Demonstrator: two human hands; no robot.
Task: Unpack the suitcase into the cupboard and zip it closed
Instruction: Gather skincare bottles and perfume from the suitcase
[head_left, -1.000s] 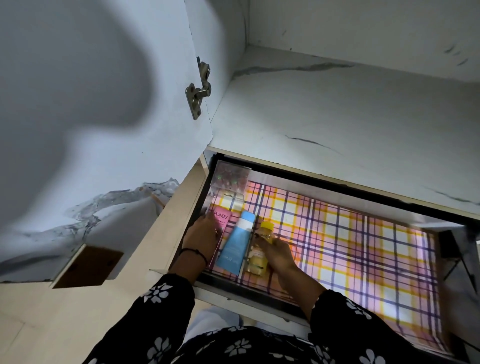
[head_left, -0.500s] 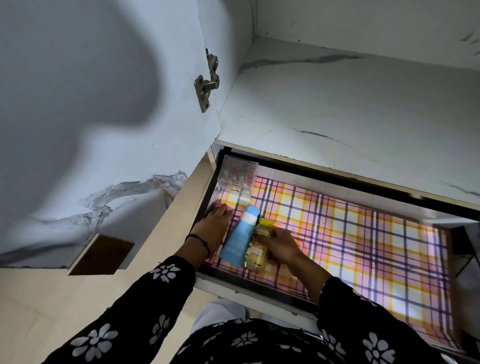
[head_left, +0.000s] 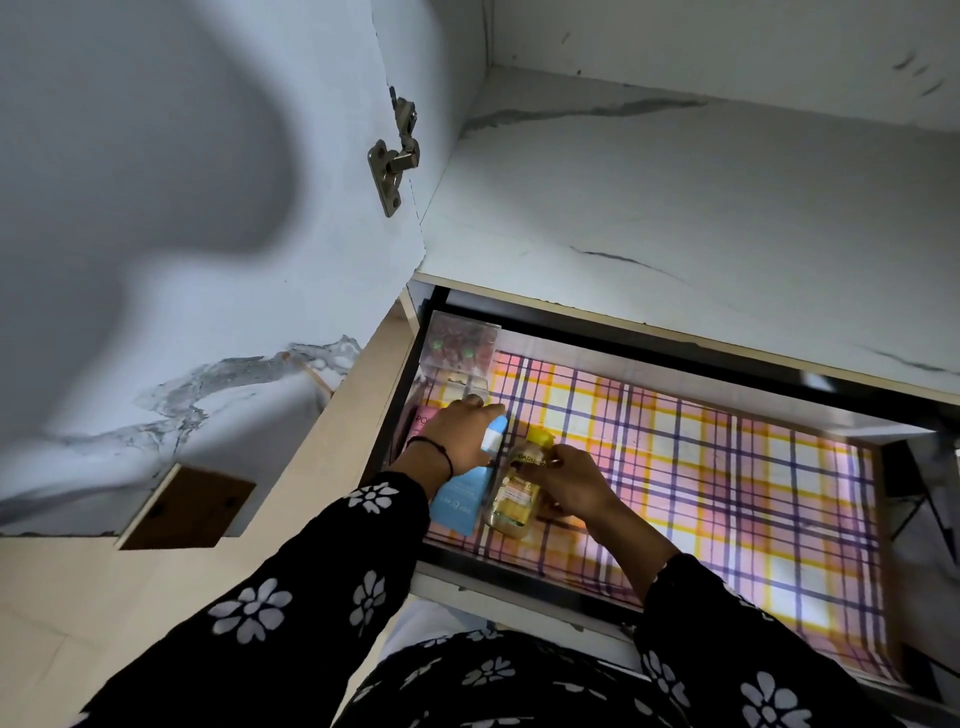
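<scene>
Inside the drawer (head_left: 727, 493), right grip (head_left: 576, 486) clasps yellow bottle (head_left: 519, 493); left grip (head_left: 460, 434) unclear, over tube (head_left: 460, 501).

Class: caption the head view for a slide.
Left hand beside blue tube, right hand gripping yellow-capped bottle, in plaid-lined drawer.

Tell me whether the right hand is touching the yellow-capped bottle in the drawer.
Touching. The head view shows the right hand pinching the yellow-capped bottle just below its cap.
</scene>
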